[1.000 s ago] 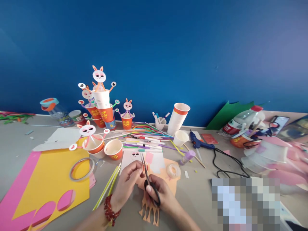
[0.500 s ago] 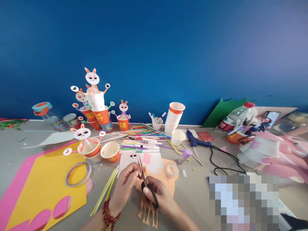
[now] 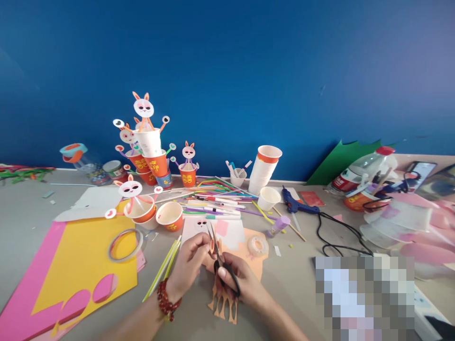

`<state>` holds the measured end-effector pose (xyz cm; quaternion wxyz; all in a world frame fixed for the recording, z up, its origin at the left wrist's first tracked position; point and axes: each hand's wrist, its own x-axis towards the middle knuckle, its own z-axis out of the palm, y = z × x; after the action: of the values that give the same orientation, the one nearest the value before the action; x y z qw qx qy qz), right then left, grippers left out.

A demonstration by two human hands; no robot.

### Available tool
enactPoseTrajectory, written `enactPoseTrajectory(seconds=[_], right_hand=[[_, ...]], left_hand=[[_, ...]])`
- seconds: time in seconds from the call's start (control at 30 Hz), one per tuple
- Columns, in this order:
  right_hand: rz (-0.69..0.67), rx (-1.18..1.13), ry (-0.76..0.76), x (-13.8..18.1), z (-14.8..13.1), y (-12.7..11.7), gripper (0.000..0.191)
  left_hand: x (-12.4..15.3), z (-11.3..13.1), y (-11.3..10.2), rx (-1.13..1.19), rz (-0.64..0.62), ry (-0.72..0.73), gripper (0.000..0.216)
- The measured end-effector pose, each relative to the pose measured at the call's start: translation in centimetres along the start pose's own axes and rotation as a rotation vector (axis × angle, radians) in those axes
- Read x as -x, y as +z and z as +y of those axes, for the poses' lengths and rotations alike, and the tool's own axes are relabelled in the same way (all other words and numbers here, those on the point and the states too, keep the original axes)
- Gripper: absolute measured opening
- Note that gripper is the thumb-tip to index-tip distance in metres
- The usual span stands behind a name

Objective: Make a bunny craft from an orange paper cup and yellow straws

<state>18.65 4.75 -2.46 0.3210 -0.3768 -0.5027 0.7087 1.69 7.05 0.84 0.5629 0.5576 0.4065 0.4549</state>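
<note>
My right hand (image 3: 236,277) grips black-handled scissors (image 3: 220,258), blades pointing away from me and slightly apart. Pinched in the fingertips of my left hand (image 3: 190,260) is a small orange paper ear (image 3: 212,245) with a darker red middle, close beside the blades. Below the hands lies an orange paper strip with cut-out gaps (image 3: 223,305). Orange paper (image 3: 261,267) lies under and behind my right hand. Just beyond the scissors, a white sheet (image 3: 232,232) carries a drawn rabbit face (image 3: 201,225).
Rabbit-topped paper cups (image 3: 144,208) stand at the left, near yellow paper (image 3: 88,260) and a tape roll (image 3: 125,245). Pens and coloured sticks (image 3: 216,199) lie behind the hands. At the right are a glue stick (image 3: 279,226), a blue glue gun (image 3: 295,203) with its black cord, and a bottle (image 3: 362,168).
The whole scene has shifted a little right and up in view. My hands keep the same hold on the scissors and the paper ear, which stay close together.
</note>
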Motion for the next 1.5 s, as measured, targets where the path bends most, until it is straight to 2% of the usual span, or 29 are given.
enactPoseTrajectory(seconds=[0.8,1.13,1.5], right_hand=[[0.017,0.076,0.016,-0.03,0.51,-0.23,0.064],[-0.024,-0.02,0.02,0.09,0.64,0.15,0.06],[-0.012,0.013,0.027,0.08,0.44,0.08,0.061]], left_hand=[[-0.21,0.13,-0.03,0.016,-0.017,-0.021,0.022],[0.05,-0.12,0.13,-0.055,0.024,0.011,0.022],[0.07,0.19,0.16,-0.056,0.029,-0.015,0.023]])
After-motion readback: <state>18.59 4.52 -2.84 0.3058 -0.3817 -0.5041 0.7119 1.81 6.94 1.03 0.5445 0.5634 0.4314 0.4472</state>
